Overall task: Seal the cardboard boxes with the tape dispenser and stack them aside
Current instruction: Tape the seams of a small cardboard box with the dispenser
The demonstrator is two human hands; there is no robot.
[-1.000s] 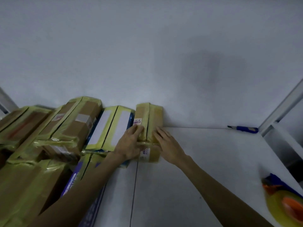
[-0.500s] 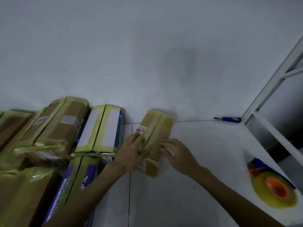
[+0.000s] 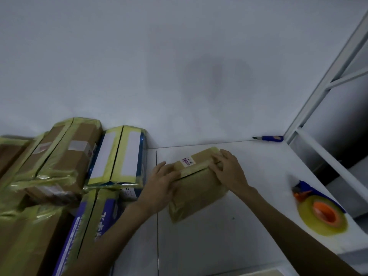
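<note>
1. Cardboard box [image 3: 197,184], small and brown, lies flat on the white table [image 3: 219,246] near its far edge, turned at an angle to that edge. Yellowish tape runs along its top seam, and a small label sits on the top near the far left corner.
2. The left hand [image 3: 161,184] grips the box's left end, with the thumb over the top and the other fingers along the side.
3. The right hand [image 3: 229,170] rests on the far right part of the box top. Its fingers are nearly straight and press down on the tape strip, and nothing is pinched between them.
4. The tape dispenser [image 3: 318,210], which has a blue handle, an orange hub and a yellowish tape roll, lies near the table's right edge, well apart from the box and both hands.
5. A blue utility knife [image 3: 268,138] lies at the far right corner of the table, against the wall [image 3: 179,66].
6. Sealed boxes are stacked along the left side of the table. A brown taped box [image 3: 65,156] lies on top, with a white-and-blue box [image 3: 119,156] just beside it against the wall.
7. A purple printed box [image 3: 89,226] sits below those two, nearer the front edge. Its lettering is too blurred to read.
8. A white metal rack [image 3: 328,76] stands past the right edge of the table.
</note>
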